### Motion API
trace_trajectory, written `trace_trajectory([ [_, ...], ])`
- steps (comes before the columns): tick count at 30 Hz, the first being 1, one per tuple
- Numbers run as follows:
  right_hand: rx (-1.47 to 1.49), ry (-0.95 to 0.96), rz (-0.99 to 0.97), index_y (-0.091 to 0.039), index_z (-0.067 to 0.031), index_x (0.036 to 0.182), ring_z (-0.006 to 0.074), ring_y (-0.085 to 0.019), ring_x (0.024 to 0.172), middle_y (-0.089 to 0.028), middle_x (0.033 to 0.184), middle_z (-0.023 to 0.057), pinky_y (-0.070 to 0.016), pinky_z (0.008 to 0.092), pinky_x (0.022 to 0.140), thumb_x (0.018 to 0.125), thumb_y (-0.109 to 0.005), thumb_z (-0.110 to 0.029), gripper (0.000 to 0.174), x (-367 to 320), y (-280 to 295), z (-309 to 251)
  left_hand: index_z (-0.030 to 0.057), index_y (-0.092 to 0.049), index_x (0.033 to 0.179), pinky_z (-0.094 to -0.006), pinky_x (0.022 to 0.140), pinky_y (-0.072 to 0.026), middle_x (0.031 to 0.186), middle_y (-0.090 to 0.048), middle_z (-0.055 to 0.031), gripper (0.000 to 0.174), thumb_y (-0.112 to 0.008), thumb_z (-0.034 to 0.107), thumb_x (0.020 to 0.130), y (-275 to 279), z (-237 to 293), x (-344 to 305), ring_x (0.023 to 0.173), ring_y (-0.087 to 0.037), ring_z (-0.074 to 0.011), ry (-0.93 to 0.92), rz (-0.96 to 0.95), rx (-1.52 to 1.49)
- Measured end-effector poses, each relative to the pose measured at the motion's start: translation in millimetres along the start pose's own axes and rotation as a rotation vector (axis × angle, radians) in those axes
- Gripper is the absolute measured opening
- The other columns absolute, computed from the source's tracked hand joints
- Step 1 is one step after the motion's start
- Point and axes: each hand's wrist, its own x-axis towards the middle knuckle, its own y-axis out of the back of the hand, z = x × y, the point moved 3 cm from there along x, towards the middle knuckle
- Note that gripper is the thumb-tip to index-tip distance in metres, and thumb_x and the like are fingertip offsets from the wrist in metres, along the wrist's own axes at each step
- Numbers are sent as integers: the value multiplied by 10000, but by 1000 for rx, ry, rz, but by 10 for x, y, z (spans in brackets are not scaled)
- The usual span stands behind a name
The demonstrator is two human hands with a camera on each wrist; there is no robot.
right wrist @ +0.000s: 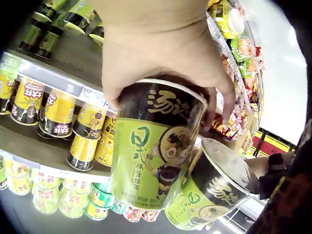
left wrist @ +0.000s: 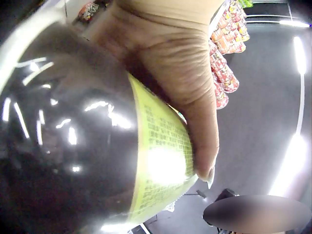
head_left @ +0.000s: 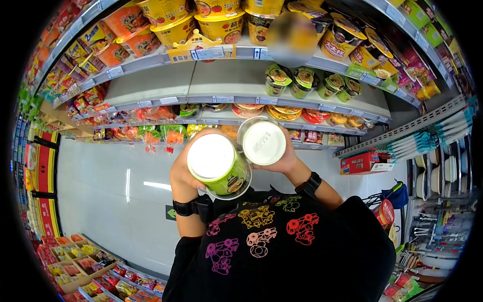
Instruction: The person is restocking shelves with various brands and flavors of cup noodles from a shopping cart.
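Shelves (head_left: 226,78) of instant-noodle tubs fill the view ahead. A few matching green cups (head_left: 312,83) stand on the mid shelf, w/ bare shelf beside them.

Both held cups are up at chest height in front of those shelves, just beside each other, pale round ends toward the head cam. The left cup (head_left: 221,171) is tilted; the right cup (head_left: 264,143) sits slightly higher and nearer the shelf.

Left hand (head_left: 182,176): fingers curled round the left cup's side, full wrap, thumb (left wrist: 200,122) lying down the green label. Right hand (right wrist: 161,53): fingers and thumb clamped over the black-band wide end of the right cup (right wrist: 151,156).

Handling, my read: light, prob. dry contents. Thin walls, so they dent if squeezed. The glossy wrap glares in the left wrist cam and is likely slick. Best grip is at the wide rimmed end, where the rim stiffens the wall, not mid-body.
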Motion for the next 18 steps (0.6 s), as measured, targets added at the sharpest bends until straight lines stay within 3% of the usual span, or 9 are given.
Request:
trace_trajectory([
  [2, 63, 53, -65, -367, -181, 1337, 281, -353, 1264, -390, 1367, 63, -272, 511, 1030, 826, -393, -564, 640, -7, -90, 66, -44, -402, 1221, -354, 917, -391, 1157, -513, -176, 1005, -863, 283, 389, -35, 8, -11, 1073, -507, -247, 21, 15, 20],
  [3, 94, 79, -98, -369, -181, 1336, 271, -354, 1265, -389, 1368, 60, -268, 487, 1043, 826, -391, -565, 639, -6, -126, 90, -44, -403, 1221, -356, 917, -392, 1155, -514, -177, 1005, -861, 281, 389, 17, -18, 33, 1071, -509, -250, -39, -67, 58],
  [6, 63, 129, -27, -372, -189, 1337, 250, -352, 1268, -390, 1366, 58, -253, 434, 1062, 811, -396, -591, 662, -60, -97, 128, -42, -402, 1223, -360, 912, -398, 1152, -517, -175, 1002, -856, 272, 387, 137, -185, 95, 1067, -515, -255, -124, -184, 78],
  [15, -60, 180, 224, -387, -193, 1335, 266, -369, 1257, -393, 1366, 62, -259, 463, 1053, 734, -449, -651, 759, -238, 14, 181, -45, -411, 1221, -339, 915, -395, 1167, -519, -154, 999, -849, 250, 374, 4, -246, -60, 1077, -514, -231, -113, -173, 166],
  [18, 20, 150, 183, -396, -192, 1331, 270, -385, 1246, -401, 1360, 66, -273, 464, 1045, 737, -448, -640, 745, -263, 16, 198, -46, -409, 1224, -337, 922, -388, 1178, -512, -154, 1008, -851, 244, 366, 20, -286, -71, 1087, -505, -227, -148, -209, 177],
])
